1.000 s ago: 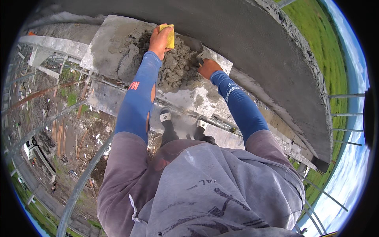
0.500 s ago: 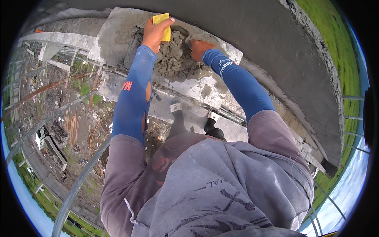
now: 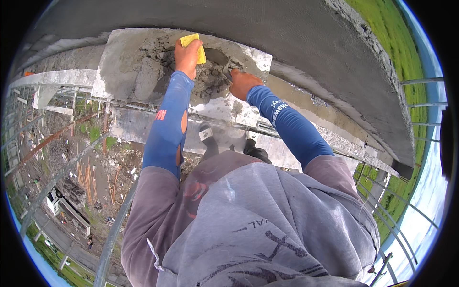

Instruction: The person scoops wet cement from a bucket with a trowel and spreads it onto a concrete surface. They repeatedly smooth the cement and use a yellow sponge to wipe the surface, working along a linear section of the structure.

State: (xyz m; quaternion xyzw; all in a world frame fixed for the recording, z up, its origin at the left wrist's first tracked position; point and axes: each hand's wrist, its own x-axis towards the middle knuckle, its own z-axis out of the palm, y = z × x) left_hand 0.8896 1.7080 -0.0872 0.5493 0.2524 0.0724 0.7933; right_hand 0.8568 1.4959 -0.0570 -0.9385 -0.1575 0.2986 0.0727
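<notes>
In my left hand (image 3: 188, 58) is a flat yellow sponge-like block (image 3: 192, 43), gripped between thumb and fingers above the mortar. My right hand (image 3: 245, 85) is closed round the handle of a trowel (image 3: 217, 56), whose grey blade reaches left into the wet stuff. Under both hands a heap of grey mortar (image 3: 208, 81) spreads over a pale, smeared board (image 3: 262, 60). The mortar is lumpy near the trowel and smoother toward the left. My left fingertips are partly hidden behind the block.
Beyond the board rises a grey plastered wall (image 3: 296, 43). My shoes stand on a narrow walkway (image 3: 131, 125) of metal scaffolding. A pipe rail (image 3: 114, 234) runs along the left, with a drop to littered ground and a parked truck (image 3: 67, 210) far below.
The view has shifted, so the board sits lower and further left. The trowel blade now shows more fully in the mortar. Both hands keep their holds.
</notes>
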